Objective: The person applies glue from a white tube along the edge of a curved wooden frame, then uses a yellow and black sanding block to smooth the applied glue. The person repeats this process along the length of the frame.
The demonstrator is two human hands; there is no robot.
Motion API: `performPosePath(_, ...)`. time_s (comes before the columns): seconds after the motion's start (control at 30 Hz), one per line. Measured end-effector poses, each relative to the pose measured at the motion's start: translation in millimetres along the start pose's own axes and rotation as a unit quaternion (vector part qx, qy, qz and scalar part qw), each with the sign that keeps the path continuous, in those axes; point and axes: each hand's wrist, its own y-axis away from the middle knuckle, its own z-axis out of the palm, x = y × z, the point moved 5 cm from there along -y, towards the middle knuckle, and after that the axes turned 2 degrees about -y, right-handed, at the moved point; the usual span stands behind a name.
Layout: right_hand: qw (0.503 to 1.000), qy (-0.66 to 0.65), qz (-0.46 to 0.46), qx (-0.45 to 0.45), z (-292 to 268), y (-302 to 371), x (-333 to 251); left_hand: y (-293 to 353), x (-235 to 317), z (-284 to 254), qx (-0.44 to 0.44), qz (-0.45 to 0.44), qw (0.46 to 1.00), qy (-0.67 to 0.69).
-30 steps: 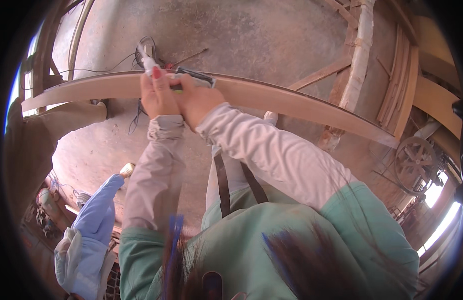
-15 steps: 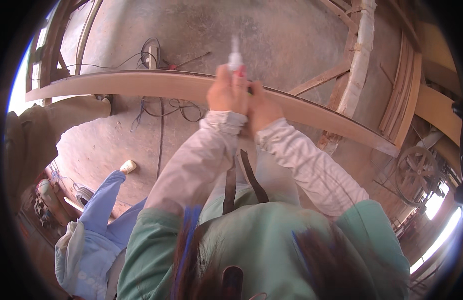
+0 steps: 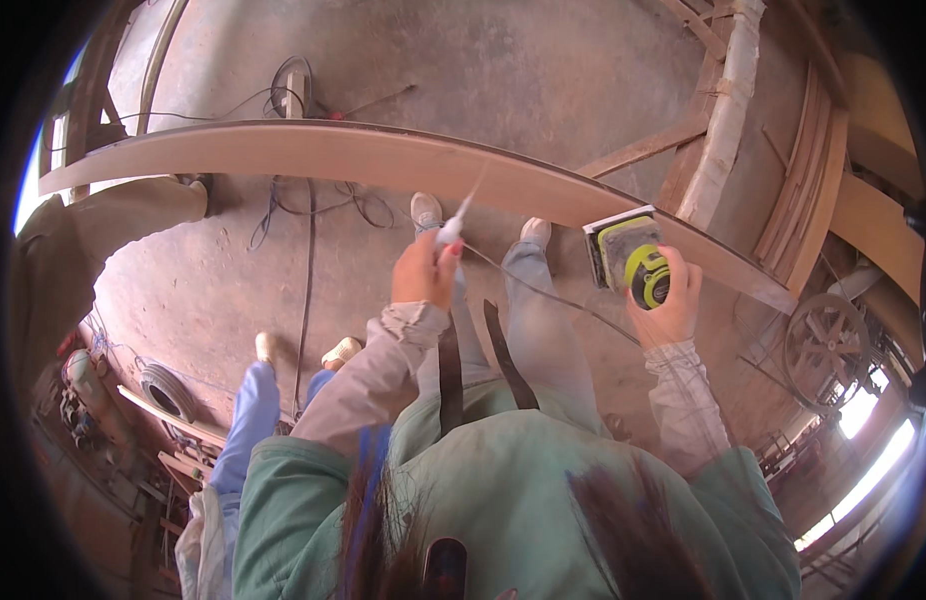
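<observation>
My left hand is closed around a small white bottle with a long thin nozzle. The nozzle tip points up toward the face of a long wooden board. Off to the right, my right hand grips a green and black electric sander by its round body. The sander's flat pad is turned toward the board and overlaps its lower edge from here; I cannot tell whether they touch. A cord runs between my hands.
A person's bent leg is at the board's left end. Blue trousers of another person show at lower left. Cables lie on the concrete floor. Wooden framing, stacked boards and a spoked wheel stand right.
My hands were together over the board and have moved apart. The left has come down with the bottle; the right has swung right, with the sander now plainly seen. The person in blue has shifted.
</observation>
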Motion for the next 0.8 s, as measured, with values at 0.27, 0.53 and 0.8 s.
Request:
performPosePath(0.27,0.996,-0.05,-0.078,0.015,1.2,-3.6,-38.9,-8.0,-27.2,-37.2,0.038,-0.033,0.991,-0.123)
performPosePath(0.53,0.995,-0.052,-0.087,-0.009,10.0,-0.8,-57.0,-22.1,-25.1,-40.5,0.029,-0.008,0.987,-0.16)
performPosePath(0.8,0.996,-0.04,-0.08,-0.019,12.5,2.2,-59.1,-25.2,-23.7,-44.0,0.02,-0.002,0.985,-0.17)
